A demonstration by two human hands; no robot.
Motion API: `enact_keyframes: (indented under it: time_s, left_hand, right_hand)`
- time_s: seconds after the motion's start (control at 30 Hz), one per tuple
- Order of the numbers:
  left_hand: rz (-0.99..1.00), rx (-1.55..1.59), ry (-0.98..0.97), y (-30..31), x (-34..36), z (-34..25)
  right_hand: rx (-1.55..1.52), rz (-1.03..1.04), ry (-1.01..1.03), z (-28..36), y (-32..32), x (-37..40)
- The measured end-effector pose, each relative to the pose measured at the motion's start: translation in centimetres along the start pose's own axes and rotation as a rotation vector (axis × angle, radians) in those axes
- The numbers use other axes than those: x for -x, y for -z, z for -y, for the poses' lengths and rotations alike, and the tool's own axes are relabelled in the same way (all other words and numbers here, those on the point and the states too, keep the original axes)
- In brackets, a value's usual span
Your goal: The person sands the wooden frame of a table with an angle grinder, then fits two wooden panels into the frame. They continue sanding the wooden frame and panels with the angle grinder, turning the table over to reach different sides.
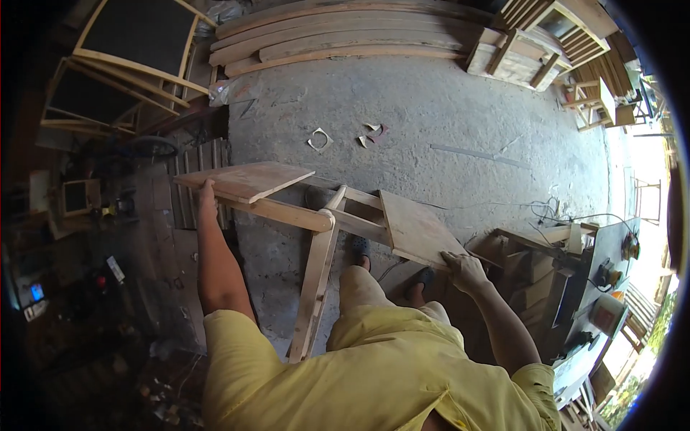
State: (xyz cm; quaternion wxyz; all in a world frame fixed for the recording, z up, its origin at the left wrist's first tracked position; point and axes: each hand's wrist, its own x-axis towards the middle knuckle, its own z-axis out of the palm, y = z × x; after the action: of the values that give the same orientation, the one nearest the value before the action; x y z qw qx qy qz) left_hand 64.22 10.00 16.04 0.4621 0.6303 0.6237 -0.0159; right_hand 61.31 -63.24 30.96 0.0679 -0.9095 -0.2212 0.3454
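Note:
A wooden folding frame (316, 248) with crossed legs stands in front of my body. Its left panel (255, 179) is a flat board, and my left hand (207, 188) grips that board's near left edge. On the other side a second panel (417, 224) slopes down to the right. My right hand (463, 271) has its fingers wrapped round the lower right corner of this panel. Between the two panels the rails and a rounded leg end show. The undersides of both panels are hidden, and so is part of each hand's grip.
Long planks (345, 36) lie along the far wall. Thin wood offcuts (320, 139) are on the concrete floor (474, 108). Framed dark panels (136, 36) lean at upper left. A workbench (596, 280) with tools and cables stands at right. My feet are below the frame.

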Motion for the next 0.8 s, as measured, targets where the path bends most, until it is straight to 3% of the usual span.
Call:
enact_keyframes:
  time_s: [0.13,0.2,0.27,0.33,0.37,0.43,0.5,0.53,0.57,0.6,0.63,0.67,0.73,0.8]
  left_hand:
    - [-0.071,-0.022,0.007,-0.1,-1.5,0.8]
    - [-0.105,-0.013,0.0,-0.4,-1.9,1.4]
    - [0.028,0.066,0.073,0.3,1.8,-0.1]
    - [-0.021,0.22,0.02,0.0,9.9,-1.7]
    - [-0.076,0.37,-0.027,0.0,13.0,-1.7]
    - [-0.076,0.35,0.109,0.0,13.0,1.2]
    - [-0.222,0.377,-0.044,-0.9,5.3,10.1]
    - [-0.144,0.262,0.017,-0.2,6.8,12.1]
    - [-0.228,0.096,-0.04,-0.3,13.4,12.0]
    - [-0.341,-0.177,-0.013,0.0,14.2,14.8]
    - [-0.353,-0.301,-0.073,0.5,11.7,19.3]
    - [-0.288,-0.512,-0.418,1.7,8.8,24.5]
    - [-0.172,-0.454,-0.32,1.8,15.6,26.2]
    - [-0.018,-0.374,-0.215,1.7,21.7,28.2]
  right_hand:
    - [-0.038,-0.059,0.058,-0.2,0.2,-0.1]
    - [-0.046,0.041,-0.011,0.1,0.6,0.0]
    - [-0.091,-0.079,0.007,1.0,1.4,1.2]
    - [-0.142,-0.211,0.019,0.4,1.9,3.7]
    - [-0.289,-0.328,-0.055,-0.2,2.0,5.2]
    - [-0.41,-0.556,-0.2,-3.5,0.8,8.9]
    - [-0.541,-0.71,-0.487,-8.3,-1.8,14.6]
    - [-0.739,-0.822,-0.681,-11.9,-4.8,17.9]
    - [-0.885,-0.921,-0.911,-15.3,-7.1,22.0]
    - [-0.547,-0.849,-1.149,-17.9,-8.1,26.4]
    - [-0.758,-1.012,-1.256,-21.5,-11.5,31.2]
    - [-0.687,-1.018,-1.391,-25.0,-14.8,36.6]
    - [-0.43,-1.356,-1.378,-28.0,-18.0,45.1]
    - [-0.261,-1.335,-1.518,-32.8,-20.8,52.6]
